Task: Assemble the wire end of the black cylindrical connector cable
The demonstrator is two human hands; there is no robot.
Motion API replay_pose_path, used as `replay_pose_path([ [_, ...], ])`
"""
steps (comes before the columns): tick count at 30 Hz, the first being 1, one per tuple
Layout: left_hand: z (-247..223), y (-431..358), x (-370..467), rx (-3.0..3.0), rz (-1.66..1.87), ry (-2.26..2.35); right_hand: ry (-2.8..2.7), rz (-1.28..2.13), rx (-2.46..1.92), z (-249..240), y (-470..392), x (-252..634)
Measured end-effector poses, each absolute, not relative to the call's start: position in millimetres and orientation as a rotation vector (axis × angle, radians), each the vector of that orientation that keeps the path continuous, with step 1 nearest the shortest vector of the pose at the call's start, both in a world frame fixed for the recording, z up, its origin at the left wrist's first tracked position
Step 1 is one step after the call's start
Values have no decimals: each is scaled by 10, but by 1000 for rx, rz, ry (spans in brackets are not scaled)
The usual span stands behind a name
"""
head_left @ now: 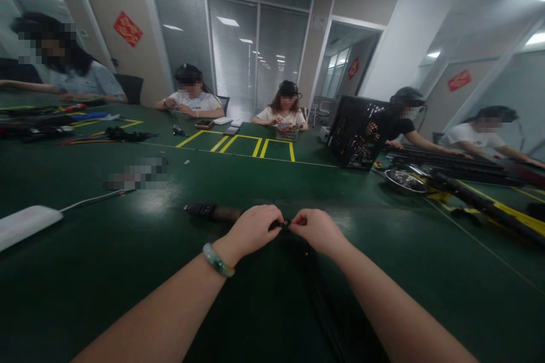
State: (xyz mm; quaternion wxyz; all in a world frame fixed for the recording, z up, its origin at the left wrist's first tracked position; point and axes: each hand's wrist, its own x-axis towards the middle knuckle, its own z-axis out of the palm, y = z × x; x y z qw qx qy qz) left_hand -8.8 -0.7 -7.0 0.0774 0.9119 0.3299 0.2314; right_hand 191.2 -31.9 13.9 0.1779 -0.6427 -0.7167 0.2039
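Note:
My left hand (256, 228) and my right hand (318, 229) meet over the green table, both closed in a pinch. Between their fingertips is a small black piece with a tiny gold-coloured spot (285, 224); its exact kind is too small to make out. A dark cylindrical tool (208, 211), like an electric screwdriver, lies on the table just beyond my left hand, partly hidden by it. Below my hands a long dark strip (321, 300) runs toward me, hard to see against the dark surface. A jade-coloured bangle (218, 261) circles my left wrist.
On the left are a white box-shaped device (29, 226) with a cord and bundles of dark cables (123, 135). To the right stand a black perforated case (355, 131), a metal bowl (405, 180) of small parts and long black bars (489, 198). Several people sit around the table.

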Motion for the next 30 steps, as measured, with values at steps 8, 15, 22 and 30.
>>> replay_pose_path([
  [8,-89,28,-85,2726,664,968,-2056,531,-1754,-23,-385,1818],
  [15,-80,33,-77,2710,658,964,-1954,577,-1730,-11,-409,1875],
  [22,-87,59,-60,2715,653,955,-1929,653,-1653,-119,-359,1807],
  [30,-71,55,-53,2711,632,981,-1907,760,-1701,-103,-375,1904],
])
